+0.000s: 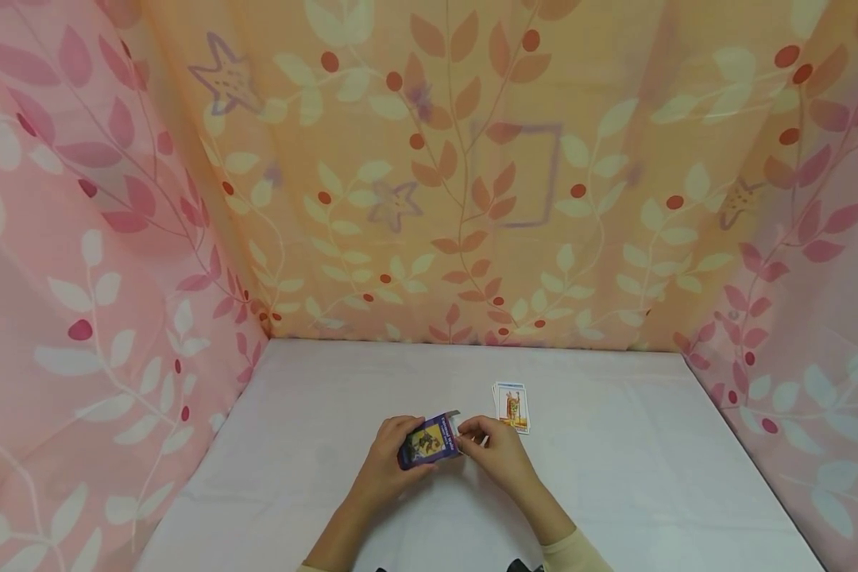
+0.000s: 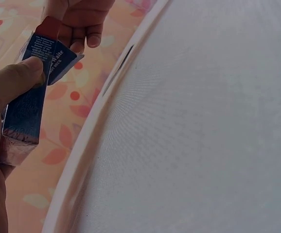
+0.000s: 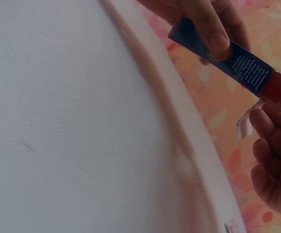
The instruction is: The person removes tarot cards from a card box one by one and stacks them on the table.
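In the head view my left hand [image 1: 389, 459] grips a dark blue card box [image 1: 427, 443] with a yellow picture on its front, tilted above the white table. Its thumb [image 2: 26, 74] presses the narrow printed side in the left wrist view. My right hand [image 1: 499, 453] is at the box's opened end, thumb and forefinger closed on its edge by the flaps. A red side flap [image 3: 275, 87] stands out there, and a blue top flap [image 2: 62, 63] is folded out. Whatever is inside the box is hidden. Beyond my right hand a small stack of picture cards [image 1: 512, 407] lies face up.
The white-covered table [image 1: 314, 381] extends around both hands. Leaf-patterned cloth walls stand at the back [image 1: 443, 262], the left [image 1: 136, 318] and the right [image 1: 794, 318]. The cards lie close to my right hand's knuckles.
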`<state>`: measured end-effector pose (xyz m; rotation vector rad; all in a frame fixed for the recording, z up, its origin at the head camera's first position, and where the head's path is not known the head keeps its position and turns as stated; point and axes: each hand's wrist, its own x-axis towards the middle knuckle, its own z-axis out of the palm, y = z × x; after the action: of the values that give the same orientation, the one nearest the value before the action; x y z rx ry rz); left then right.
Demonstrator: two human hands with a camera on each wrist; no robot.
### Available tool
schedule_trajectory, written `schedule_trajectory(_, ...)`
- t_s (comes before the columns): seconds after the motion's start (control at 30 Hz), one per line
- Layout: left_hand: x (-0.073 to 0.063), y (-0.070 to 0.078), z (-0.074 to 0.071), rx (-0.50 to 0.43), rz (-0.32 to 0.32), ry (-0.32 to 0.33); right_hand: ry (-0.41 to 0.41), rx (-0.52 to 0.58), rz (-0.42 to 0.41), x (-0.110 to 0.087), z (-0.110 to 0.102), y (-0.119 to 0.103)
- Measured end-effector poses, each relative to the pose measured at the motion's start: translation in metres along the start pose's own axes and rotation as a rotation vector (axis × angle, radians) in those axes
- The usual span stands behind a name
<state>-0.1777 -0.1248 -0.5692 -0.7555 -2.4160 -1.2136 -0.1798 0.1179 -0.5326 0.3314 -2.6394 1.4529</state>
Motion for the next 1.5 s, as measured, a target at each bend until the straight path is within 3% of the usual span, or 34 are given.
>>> schedule_trajectory(0.5,0.000,0.001,0.001,0.009,0.008,0.014,0.008,0.020,0.006,0.000,-0.006,-0.001)
schedule_trajectory(0.73,0.000,-0.001,0.000,-0.017,-0.024,-0.005,0.023,0.032,0.000,0.001,-0.007,-0.004)
schedule_trajectory(1.17,-0.001,-0.002,0.001,0.024,0.011,0.011,0.033,0.073,0.040,-0.001,-0.014,-0.006)
schedule_trajectory(1.5,0.001,-0.001,0.000,0.023,0.051,0.018,0.052,0.079,0.022,-0.001,-0.021,-0.009)
